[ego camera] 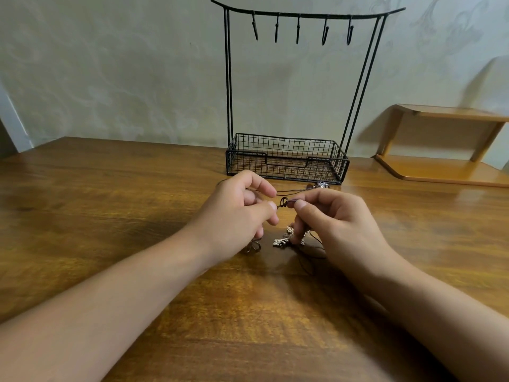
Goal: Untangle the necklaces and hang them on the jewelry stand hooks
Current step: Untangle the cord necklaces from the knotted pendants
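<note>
Pinching a dark cord knot (283, 202), left hand (237, 213), right hand (333, 219), cord running left-right, stand hooks (297, 30) bare

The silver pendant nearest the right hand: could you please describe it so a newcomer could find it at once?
Start at the black wire jewelry stand at the back of the wooden table and come toward the two hands. Just below the right hand's fingers lies a knobbly silver pendant; the pendant under the left hand is instead smooth looped wire.

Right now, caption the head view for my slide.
Left hand and right hand pinch a knotted dark cord necklace before the black wire jewelry stand, hooks bare.
</note>
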